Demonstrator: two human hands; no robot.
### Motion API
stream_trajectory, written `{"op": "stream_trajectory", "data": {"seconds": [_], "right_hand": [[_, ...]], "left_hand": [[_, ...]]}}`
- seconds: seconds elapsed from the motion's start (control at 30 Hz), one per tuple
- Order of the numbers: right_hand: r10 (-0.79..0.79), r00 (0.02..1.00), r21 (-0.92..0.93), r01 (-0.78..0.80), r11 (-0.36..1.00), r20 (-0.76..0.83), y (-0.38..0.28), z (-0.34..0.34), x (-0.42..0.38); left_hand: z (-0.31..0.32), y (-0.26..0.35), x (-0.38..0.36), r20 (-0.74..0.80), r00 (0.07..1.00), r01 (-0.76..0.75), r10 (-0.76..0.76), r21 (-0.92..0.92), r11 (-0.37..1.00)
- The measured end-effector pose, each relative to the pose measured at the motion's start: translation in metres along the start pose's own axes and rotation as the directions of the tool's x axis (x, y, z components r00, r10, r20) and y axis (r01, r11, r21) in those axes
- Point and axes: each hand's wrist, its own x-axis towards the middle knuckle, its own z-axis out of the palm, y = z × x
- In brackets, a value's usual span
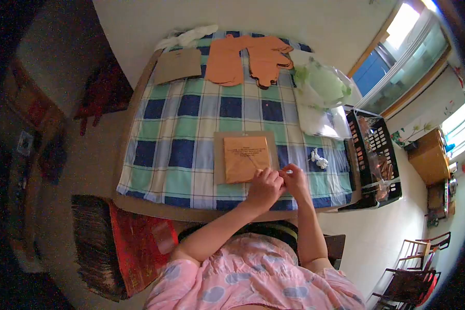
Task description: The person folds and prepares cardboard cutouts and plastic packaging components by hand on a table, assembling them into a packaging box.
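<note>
Hands (267,187) at pkg (236,169), print (246,151) illeg.

A pale wall (274,18) is rising behind the table (183,191), which a plaid tablecloth (204,116) in blue, green and white is covering. Daylight is coming through 2 windows (403,26) (457,124) on the right. A wooden cabinet (423,157) is standing below 1 of them, and wooden chairs (413,271) are standing on the pale floor (392,222) at lower right. The left side is lying in shadow.
</note>
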Motion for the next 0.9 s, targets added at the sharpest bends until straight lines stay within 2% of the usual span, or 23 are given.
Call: {"op": "stream_trajectory", "data": {"seconds": [0.07, 0.17, 0.3, 0.37, 0.47, 0.5, 0.57, 0.6, 0.67, 0.7, 0.73, 0.8, 0.83, 0.87, 0.9], "right_hand": [[0.054, 0.998, 0.065, -0.055, 0.996, 0.013, 0.003, 0.001, 0.0], [0.06, 0.998, 0.102, -0.061, 0.993, 0.016, 0.008, 0.003, 0.001], [0.032, 0.999, 0.092, -0.034, 0.995, 0.022, 0.002, 0.001, -0.001], [0.067, 0.997, 0.087, -0.069, 0.994, 0.025, -0.003, 0.0, -0.002], [0.089, 0.996, 0.092, -0.09, 0.992, 0.014, -0.035, -0.004, -0.012], [0.086, 0.996, 0.095, -0.086, 0.992, 0.007, -0.044, -0.005, -0.013], [0.112, 0.993, 0.179, -0.116, 0.977, 0.031, -0.03, -0.001, -0.009], [0.123, 0.991, 0.223, -0.13, 0.966, 0.047, -0.022, 0.001, -0.006], [0.268, 0.945, 0.514, -0.327, 0.793, 0.189, -0.013, 0.001, -0.003], [0.306, 0.925, 0.564, -0.38, 0.733, 0.226, -0.016, 0.002, -0.003], [0.343, 0.902, 0.609, -0.431, 0.667, 0.263, -0.02, 0.002, -0.004], [0.259, 0.949, 0.272, -0.301, 0.914, 0.181, -0.007, 0.006, -0.003], [0.206, 0.967, 0.079, -0.219, 0.973, 0.152, -0.005, 0.007, -0.003], [0.168, 0.976, 0.1, -0.183, 0.978, 0.141, -0.002, 0.007, -0.003], [0.133, 0.983, 0.121, -0.148, 0.982, 0.127, -0.002, 0.008, -0.005]], "left_hand": [[-0.013, 0.002, 0.003, -0.017, 1.0, 0.022, -0.022, -0.026, 0.999], [0.002, -0.004, -0.001, 0.07, 0.997, -0.032, 0.025, 0.097, 0.995], [0.012, -0.005, -0.002, 0.054, 0.999, -0.004, 0.0, 0.079, 0.997], [0.012, -0.004, -0.003, 0.06, 0.998, 0.004, -0.008, 0.072, 0.997], [0.005, -0.003, -0.008, 0.015, 1.0, -0.001, 0.001, -0.016, 1.0], [-0.005, 0.0, -0.01, 0.115, 0.988, 0.121, -0.099, -0.203, 0.972], [-0.035, 0.001, -0.021, 0.35, 0.908, 0.388, -0.23, -0.494, 0.778], [-0.04, -0.011, -0.027, 0.283, 0.921, 0.389, -0.268, -0.63, 0.672], [-0.072, -0.022, -0.018, 0.27, 0.91, 0.413, -0.313, -0.558, 0.72], [-0.082, -0.025, -0.012, 0.262, 0.904, 0.428, -0.338, -0.526, 0.735], [-0.077, -0.029, -0.01, 0.185, 0.953, 0.293, -0.238, -0.384, 0.876], [-0.055, -0.03, -0.01, 0.148, 0.981, 0.165, -0.127, -0.278, 0.946], [-0.041, -0.028, -0.01, 0.137, 0.988, 0.096, -0.067, -0.222, 0.97], [-0.021, -0.025, -0.013, 0.176, 0.982, 0.107, -0.065, -0.244, 0.964], [-0.013, -0.021, -0.01, 0.136, 0.989, 0.08, -0.058, -0.165, 0.983]]}}
